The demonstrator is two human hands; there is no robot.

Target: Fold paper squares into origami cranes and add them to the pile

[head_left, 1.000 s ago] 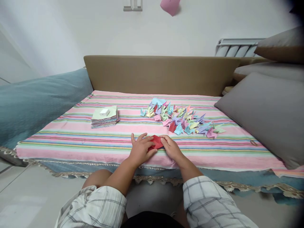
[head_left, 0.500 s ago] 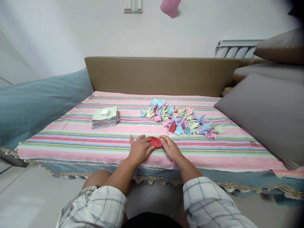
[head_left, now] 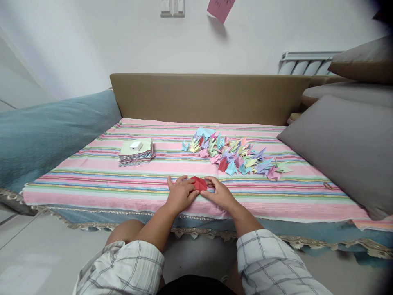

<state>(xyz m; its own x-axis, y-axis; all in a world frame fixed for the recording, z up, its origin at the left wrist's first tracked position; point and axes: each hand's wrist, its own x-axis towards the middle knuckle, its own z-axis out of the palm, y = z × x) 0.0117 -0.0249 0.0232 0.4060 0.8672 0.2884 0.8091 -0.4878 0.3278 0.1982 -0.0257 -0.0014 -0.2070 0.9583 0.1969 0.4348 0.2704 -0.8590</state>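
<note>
A partly folded piece of red origami paper (head_left: 199,184) lies on the striped cover at the near middle. My left hand (head_left: 180,192) holds its left side, with the thumb at the lower edge and some fingers over the paper. At its right side my right hand (head_left: 221,193) has its thumb on the lower right edge and its bent fingers near the upper right edge. Both hands cover part of the paper. Beyond them lies a heap of folded paper cranes (head_left: 229,155) in many colours.
On the left stands a stack of coloured paper (head_left: 136,153) with a small white block (head_left: 136,145) on top. Grey cushions (head_left: 344,139) lie at the right, a blue-covered armrest (head_left: 61,127) at the left. The brown backrest (head_left: 199,98) runs along the wall.
My right hand's thumb has moved down to the paper's lower edge, and its fingers have spread from the thumb. My left hand stays on the paper. The pink note on the wall has swung.
</note>
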